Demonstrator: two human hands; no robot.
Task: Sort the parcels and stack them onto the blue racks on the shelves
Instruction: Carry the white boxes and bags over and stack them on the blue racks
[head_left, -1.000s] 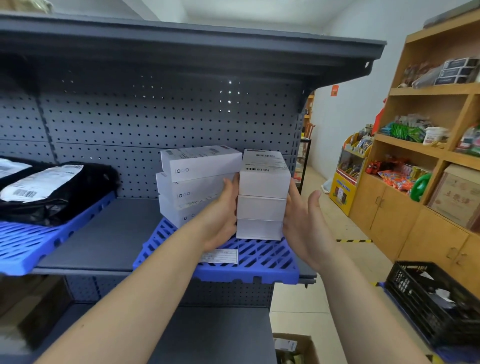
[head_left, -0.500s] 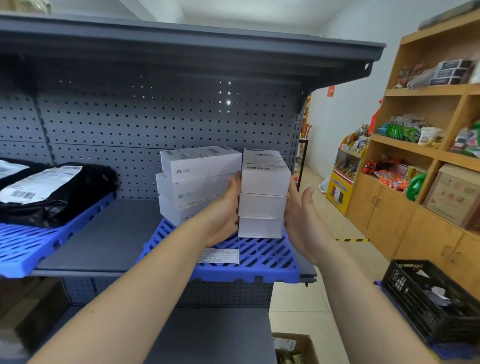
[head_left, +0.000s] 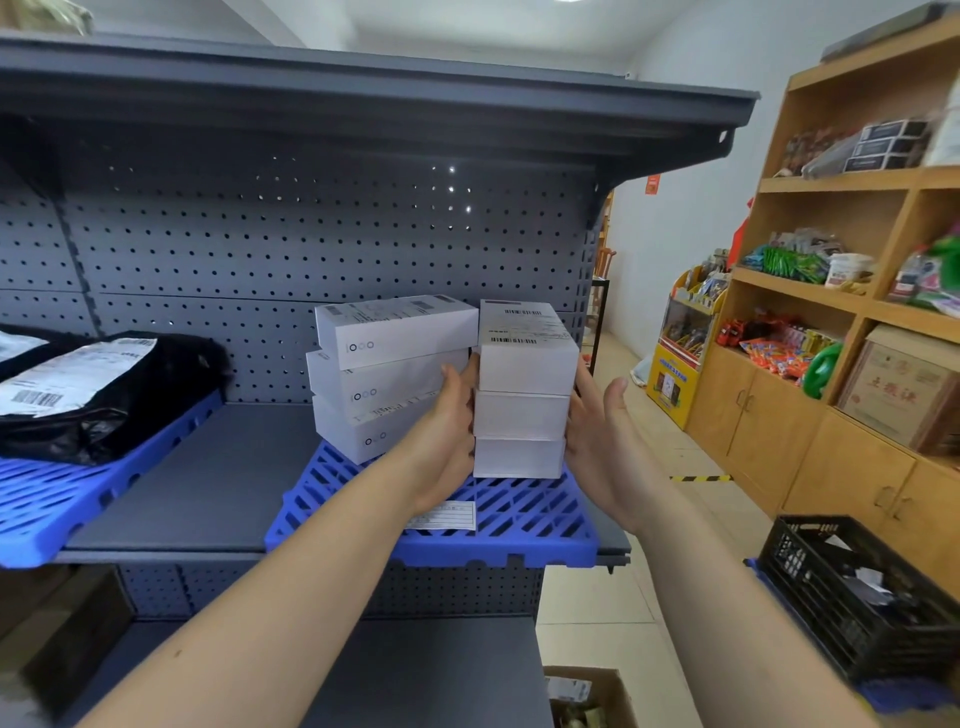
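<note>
Stack of three white parcels (head_left: 523, 410) stands on the blue rack (head_left: 524, 519), flanked by straight fingers: left hand (head_left: 445, 434) against its left side, right hand (head_left: 597, 436) against its right, second stack (head_left: 384, 364) just beside.

Wooden cabinet (head_left: 769, 426) holds what look like snacks (head_left: 779, 353); black crate (head_left: 810, 577) on floor (head_left: 587, 597).

**LEGIBLE MARKINGS**

Left stack of white boxes (head_left: 389, 374): logo resembling "iQOO" on each of three sides. Shipping label (head_left: 519, 325), top of right stack (head_left: 522, 415): barcodes, print too small. Brown carton (head_left: 893, 395): red Chinese characters, unclear.
</note>
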